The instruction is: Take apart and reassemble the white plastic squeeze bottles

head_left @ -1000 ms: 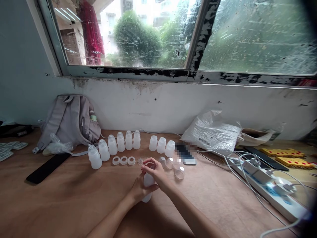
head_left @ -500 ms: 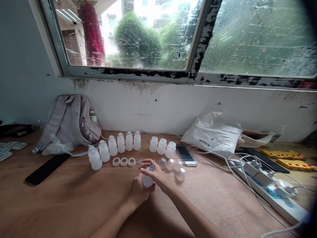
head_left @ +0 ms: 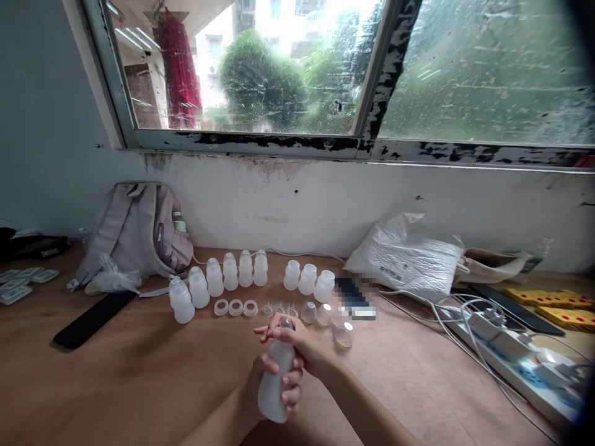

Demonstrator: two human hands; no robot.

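A frosted white baby bottle (head_left: 274,393) is held tilted above the table's front part. My left hand (head_left: 255,385) is wrapped round its body, thumb on the near side and fingers curling round the right. Over the bottle's top, my right hand (head_left: 309,348) is closed, with a clear tip showing between its fingers; the collar is mostly hidden. Just beyond lie white rings (head_left: 235,308), small clear nipples (head_left: 279,308) and clear dome caps (head_left: 344,334). Several capped bottles (head_left: 214,277) stand in a row at left, and three uncapped bottles (head_left: 307,279) stand right of them.
A grey backpack (head_left: 139,232) and a black flat strip (head_left: 93,319) lie at left. At right are a phone (head_left: 353,294), a silvery plastic package (head_left: 409,257), a power strip (head_left: 515,365) with loose cables, and yellow pieces (head_left: 548,298). A window is behind the table.
The bottle has come nearer to me and its body now shows more, tilted. My right hand has shifted from the bottle's side to close over its top. The view has moved slightly.
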